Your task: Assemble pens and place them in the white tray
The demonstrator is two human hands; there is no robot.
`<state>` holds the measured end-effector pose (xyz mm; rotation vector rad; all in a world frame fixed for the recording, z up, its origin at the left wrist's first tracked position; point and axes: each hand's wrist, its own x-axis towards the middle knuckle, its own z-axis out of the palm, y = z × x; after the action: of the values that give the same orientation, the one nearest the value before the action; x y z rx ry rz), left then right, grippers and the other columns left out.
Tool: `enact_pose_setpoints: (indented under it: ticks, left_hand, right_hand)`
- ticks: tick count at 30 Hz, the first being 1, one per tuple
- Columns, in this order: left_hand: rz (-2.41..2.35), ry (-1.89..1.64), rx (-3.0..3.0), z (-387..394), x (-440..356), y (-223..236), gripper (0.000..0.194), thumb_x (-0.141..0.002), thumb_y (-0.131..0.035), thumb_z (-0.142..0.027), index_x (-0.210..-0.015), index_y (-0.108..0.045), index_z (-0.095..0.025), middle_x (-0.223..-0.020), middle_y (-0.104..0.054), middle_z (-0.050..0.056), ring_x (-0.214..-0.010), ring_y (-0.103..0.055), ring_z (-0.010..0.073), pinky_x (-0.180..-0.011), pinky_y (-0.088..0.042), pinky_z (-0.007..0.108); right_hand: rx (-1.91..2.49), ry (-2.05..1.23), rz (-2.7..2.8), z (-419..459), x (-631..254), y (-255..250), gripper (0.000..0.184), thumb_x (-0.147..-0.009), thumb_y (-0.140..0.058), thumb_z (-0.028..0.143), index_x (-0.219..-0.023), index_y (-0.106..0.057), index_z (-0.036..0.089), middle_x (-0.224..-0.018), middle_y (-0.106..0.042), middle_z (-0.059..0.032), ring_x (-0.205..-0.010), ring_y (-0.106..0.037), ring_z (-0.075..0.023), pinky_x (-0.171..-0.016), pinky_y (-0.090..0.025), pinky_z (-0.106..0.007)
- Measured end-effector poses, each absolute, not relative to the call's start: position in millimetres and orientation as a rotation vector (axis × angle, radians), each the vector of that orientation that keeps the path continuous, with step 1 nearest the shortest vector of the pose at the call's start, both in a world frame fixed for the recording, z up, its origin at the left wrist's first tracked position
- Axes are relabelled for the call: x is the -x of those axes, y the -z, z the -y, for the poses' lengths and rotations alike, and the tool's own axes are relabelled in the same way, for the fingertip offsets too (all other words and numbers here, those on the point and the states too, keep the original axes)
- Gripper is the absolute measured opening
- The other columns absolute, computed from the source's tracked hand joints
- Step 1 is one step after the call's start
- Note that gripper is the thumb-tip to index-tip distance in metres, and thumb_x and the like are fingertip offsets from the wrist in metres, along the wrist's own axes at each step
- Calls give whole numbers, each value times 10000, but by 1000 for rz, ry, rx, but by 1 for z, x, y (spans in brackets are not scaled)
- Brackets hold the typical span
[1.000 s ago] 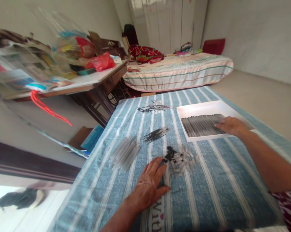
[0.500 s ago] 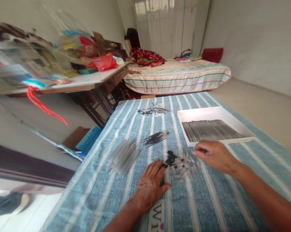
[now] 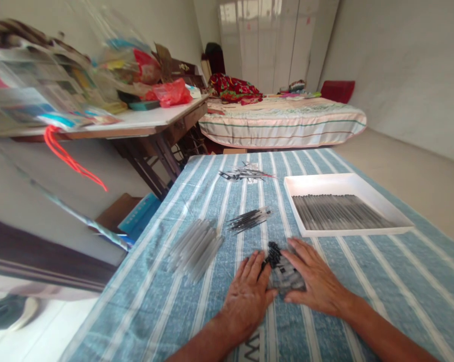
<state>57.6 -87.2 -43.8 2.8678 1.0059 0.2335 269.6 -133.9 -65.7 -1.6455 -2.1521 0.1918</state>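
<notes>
My left hand (image 3: 247, 296) lies flat on the striped cloth, open, its fingertips touching the left side of some small black pieces (image 3: 274, 254). On the other side my right hand (image 3: 313, 276) is open with spread fingers, cupped round a pile of small clear caps (image 3: 287, 276), blurred and partly hidden. Left of my hands lies a bundle of translucent grey tubes (image 3: 197, 249). Beyond them rests a bunch of thin dark refills (image 3: 249, 219). A white box lid (image 3: 357, 233) at the right holds a row of dark grey pen-like sticks (image 3: 336, 211).
A loose heap of thin black pieces (image 3: 245, 173) lies at the table's far end. The blue striped cloth (image 3: 155, 306) covers the table. A cluttered side desk (image 3: 136, 123) stands at the left, and a bed (image 3: 280, 125) beyond the table.
My right hand has come from the box's near edge to the clear caps, its fingers going from closed to spread. The caps are gathered closer together. The view has shifted slightly.
</notes>
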Motion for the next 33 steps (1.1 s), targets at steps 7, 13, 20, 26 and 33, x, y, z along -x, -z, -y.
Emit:
enact_pose_setpoints:
  ticks: [7,13,20,26,33]
  left_hand:
    - [-996,-291,-2813,72,-67,52,478,-886,-452,-372,-1293,-469,-123,-1412,-416,151,-1327,-329,279,-1059,-338,482]
    - [-1072,-308,-2778,60,-73,53,482,-915,-383,-379,-1322,-440,-126,-1433,-386,138,-1343,-297,264,-1074,-315,474]
    - [-1156,-338,-2734,68,-72,55,497,-898,-420,-394,-1331,-427,-152,-1439,-376,142,-1350,-276,277,-1069,-320,484]
    - [-1106,-299,-2730,77,-67,52,551,-861,-508,-336,-1356,-382,-127,-1431,-371,180,-1335,-288,320,-1042,-353,515]
    - [-948,-364,-2610,88,-67,42,579,-844,-517,-261,-1366,-328,-96,-1411,-400,193,-1303,-365,303,-1030,-394,483]
  right_hand:
    - [1534,-51,2203,123,-264,70,677,-755,-585,525,-1285,-492,115,-1428,-331,-192,-1331,-252,-331,-1044,-316,-517]
    - [1547,-4,2214,106,-263,71,602,-785,-578,451,-1282,-500,120,-1413,-358,-188,-1305,-309,-330,-1032,-352,-504]
    - [1490,45,2214,109,-263,74,530,-802,-573,393,-1284,-506,183,-1416,-370,-159,-1294,-340,-326,-1010,-384,-508]
    - [1428,96,2182,123,-266,74,398,-790,-600,314,-1157,-587,161,-1400,-392,-152,-1292,-350,-320,-1003,-414,-478]
    - [1346,125,2137,126,-266,73,291,-761,-622,244,-1043,-610,172,-1335,-473,-142,-1235,-429,-320,-961,-458,-467]
